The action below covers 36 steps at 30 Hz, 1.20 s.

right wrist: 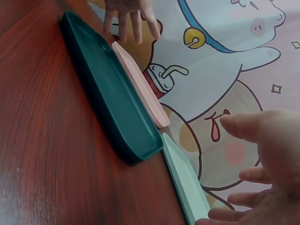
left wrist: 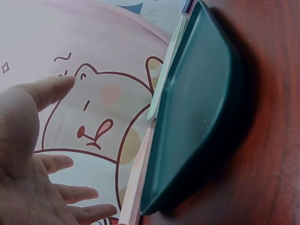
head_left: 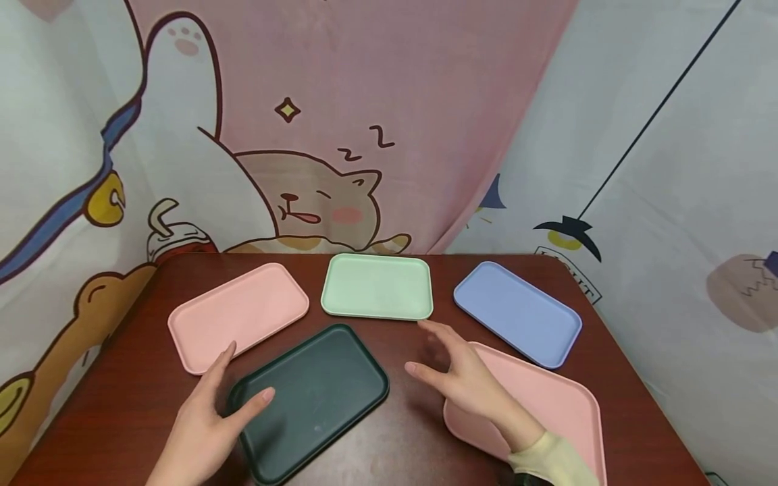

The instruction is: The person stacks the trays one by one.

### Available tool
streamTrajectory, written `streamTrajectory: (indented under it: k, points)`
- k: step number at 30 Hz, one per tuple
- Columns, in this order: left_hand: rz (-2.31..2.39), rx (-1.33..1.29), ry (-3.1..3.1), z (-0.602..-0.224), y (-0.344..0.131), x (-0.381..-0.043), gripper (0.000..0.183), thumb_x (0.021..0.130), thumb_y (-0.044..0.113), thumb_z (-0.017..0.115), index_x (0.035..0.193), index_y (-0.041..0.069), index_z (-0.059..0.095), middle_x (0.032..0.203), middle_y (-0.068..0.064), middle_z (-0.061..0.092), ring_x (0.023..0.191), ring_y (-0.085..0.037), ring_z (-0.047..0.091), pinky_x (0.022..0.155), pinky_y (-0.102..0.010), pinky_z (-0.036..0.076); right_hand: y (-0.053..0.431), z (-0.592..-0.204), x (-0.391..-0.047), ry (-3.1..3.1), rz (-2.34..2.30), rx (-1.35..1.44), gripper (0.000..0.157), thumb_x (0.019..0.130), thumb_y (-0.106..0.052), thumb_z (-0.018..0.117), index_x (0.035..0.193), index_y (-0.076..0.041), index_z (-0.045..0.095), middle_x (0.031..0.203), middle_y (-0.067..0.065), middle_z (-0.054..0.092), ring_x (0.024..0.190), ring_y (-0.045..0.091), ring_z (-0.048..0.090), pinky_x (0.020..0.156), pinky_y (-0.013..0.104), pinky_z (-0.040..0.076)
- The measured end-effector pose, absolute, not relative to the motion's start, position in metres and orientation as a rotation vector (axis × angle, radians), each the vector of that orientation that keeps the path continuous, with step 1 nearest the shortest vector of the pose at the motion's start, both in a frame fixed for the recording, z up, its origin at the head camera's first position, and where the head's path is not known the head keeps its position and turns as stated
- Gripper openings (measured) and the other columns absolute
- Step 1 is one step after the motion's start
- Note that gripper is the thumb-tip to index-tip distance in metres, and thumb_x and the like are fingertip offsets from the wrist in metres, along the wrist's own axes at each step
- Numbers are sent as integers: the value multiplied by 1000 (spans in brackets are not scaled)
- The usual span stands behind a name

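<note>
A dark green tray (head_left: 316, 398) lies at a slant on the table between my two hands. Over its left end hovers my left hand (head_left: 209, 415), thumb and fingers spread, holding nothing. My right hand (head_left: 464, 371) is in the air above the upper left part of a larger pink tray (head_left: 565, 418), its fingers loosely extended and free of any object. Both wrist views show space between the hands and the trays. Farther back lie a smaller pink tray (head_left: 240, 314) at left, a light green tray (head_left: 377, 287) in the middle and a blue tray (head_left: 516, 314) at right.
All the trays lie on a dark reddish-brown wooden table (head_left: 401, 459). Behind and beside it hangs a cloth (head_left: 425, 101) printed with cartoon animals, close against the back edge. A pale yellow sleeve (head_left: 553, 459) covers the right forearm.
</note>
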<state>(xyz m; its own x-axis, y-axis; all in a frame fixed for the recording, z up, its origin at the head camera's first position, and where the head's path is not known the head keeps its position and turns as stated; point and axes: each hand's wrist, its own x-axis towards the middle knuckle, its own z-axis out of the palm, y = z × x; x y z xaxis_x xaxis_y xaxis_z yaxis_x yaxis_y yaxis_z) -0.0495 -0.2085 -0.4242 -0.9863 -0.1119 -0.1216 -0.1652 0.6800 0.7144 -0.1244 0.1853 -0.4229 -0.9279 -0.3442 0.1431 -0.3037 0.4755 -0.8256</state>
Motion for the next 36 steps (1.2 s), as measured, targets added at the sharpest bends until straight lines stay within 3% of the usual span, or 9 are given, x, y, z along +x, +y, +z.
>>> streamTrajectory:
  k: [4,7,14,19,24,36]
  points:
    - [1186,-280,2804,-428,-214,-49,117,89,69,74,172,17,9,170,-26,23,151,-52,27,113,-75,31,179,-424,-128,2556,-1583,-555,70,94,-28,84,153,-8,51,155,14,51,136,45,53,107,61,49]
    - [1208,-346,2743,-431,-218,-48,120,89,70,74,172,17,5,169,-29,21,150,-53,30,113,-70,37,173,-427,-130,2508,-1610,-541,68,95,-24,84,152,-5,52,153,17,52,135,46,54,103,57,54]
    - [1283,-505,2579,-439,-225,-48,122,90,70,72,171,13,0,163,-36,27,142,-52,44,105,-61,51,165,-430,-134,2392,-1646,-481,65,97,-21,81,151,-1,52,152,26,51,130,45,59,94,37,60]
    - [1381,-564,2482,-441,-229,-49,125,92,64,75,168,4,-4,159,-41,28,140,-56,44,94,-53,60,160,-433,-140,2378,-1604,-450,62,98,-24,79,151,-2,54,153,24,51,130,42,60,94,41,60]
    - [1554,-675,2315,-442,-230,-49,130,91,56,80,167,2,-11,158,-43,24,140,-59,38,82,-48,64,156,-438,-144,2348,-1596,-421,61,99,-25,78,151,-3,54,153,24,52,130,42,60,94,41,60]
    - [1694,-738,2159,-450,-232,-45,128,93,55,79,164,-7,-9,153,-43,27,133,-58,49,82,-50,64,143,-447,-149,2313,-1608,-437,61,99,-21,77,149,4,53,150,27,53,127,45,61,93,46,60]
